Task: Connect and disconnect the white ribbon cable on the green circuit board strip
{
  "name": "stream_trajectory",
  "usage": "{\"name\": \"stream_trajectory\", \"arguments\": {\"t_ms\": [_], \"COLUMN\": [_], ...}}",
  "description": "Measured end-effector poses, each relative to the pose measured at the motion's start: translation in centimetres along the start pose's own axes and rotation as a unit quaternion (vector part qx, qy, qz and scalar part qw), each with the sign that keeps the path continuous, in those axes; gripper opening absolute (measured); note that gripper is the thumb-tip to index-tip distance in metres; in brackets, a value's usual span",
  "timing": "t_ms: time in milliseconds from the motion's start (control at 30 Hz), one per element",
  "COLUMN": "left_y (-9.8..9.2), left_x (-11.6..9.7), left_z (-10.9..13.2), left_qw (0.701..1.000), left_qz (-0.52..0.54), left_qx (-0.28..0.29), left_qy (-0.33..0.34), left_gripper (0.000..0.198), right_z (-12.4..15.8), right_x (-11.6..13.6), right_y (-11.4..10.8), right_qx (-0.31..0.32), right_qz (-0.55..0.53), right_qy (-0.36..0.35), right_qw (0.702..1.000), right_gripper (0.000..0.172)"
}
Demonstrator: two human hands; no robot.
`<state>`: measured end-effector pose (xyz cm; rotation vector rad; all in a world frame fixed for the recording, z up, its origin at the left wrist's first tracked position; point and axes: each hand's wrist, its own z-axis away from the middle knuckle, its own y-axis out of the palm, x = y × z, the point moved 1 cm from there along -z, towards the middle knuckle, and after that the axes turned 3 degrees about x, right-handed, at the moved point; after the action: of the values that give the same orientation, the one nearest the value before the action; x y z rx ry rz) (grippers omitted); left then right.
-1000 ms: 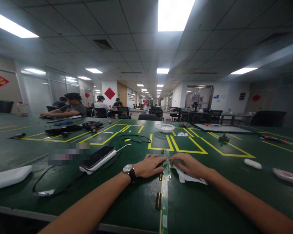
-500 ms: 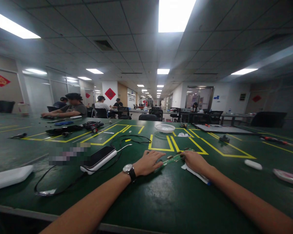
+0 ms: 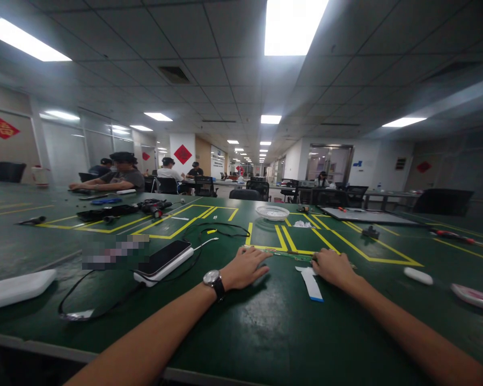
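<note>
A long narrow green circuit board strip [image 3: 292, 254] lies flat across the green table, running left to right just beyond my hands. My left hand [image 3: 244, 269], with a wristwatch, rests flat with fingers stretched out, its fingertips at the strip's left end. My right hand [image 3: 333, 267] lies over the strip's right part, fingers curled down onto it. A white flat ribbon cable [image 3: 312, 283] with a blue tip lies on the table between my hands, under the right hand's edge.
A phone on a white power bank [image 3: 163, 261] with a black cable lies to the left. A white mesh basket [image 3: 272, 212] sits further back. Yellow tape boxes mark the table [image 3: 241, 332]. White devices lie far left and right. Several seated people work at the back left.
The strip, which lay pointing away from me, has been swung round to lie crosswise. My right hand moved right with it, uncovering the ribbon cable. The camera tilted up slightly.
</note>
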<state>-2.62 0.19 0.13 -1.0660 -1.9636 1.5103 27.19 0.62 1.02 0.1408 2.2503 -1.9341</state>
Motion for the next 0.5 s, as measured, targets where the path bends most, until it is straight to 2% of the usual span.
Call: {"name": "stream_trajectory", "arguments": {"t_ms": [233, 367, 500], "left_y": [-0.2, -0.4, -0.4], "left_x": [-0.1, -0.2, -0.3], "left_z": [0.1, 0.1, 0.1], "left_qw": [1.000, 0.999, 0.999], "left_qz": [-0.002, -0.007, -0.010], "left_qx": [-0.024, -0.034, -0.035], "left_qy": [-0.002, -0.004, 0.003], "left_gripper": [0.047, 0.048, 0.048], "right_z": [-0.1, -0.3, -0.4], "right_x": [-0.8, -1.7, -2.3], "right_y": [0.1, 0.3, 0.9], "right_qx": [-0.001, -0.010, 0.014], "right_qz": [-0.029, -0.094, -0.149], "right_qy": [-0.009, -0.071, -0.114], "right_qw": [1.000, 0.993, 0.982], "right_gripper": [0.041, 0.045, 0.052]}}
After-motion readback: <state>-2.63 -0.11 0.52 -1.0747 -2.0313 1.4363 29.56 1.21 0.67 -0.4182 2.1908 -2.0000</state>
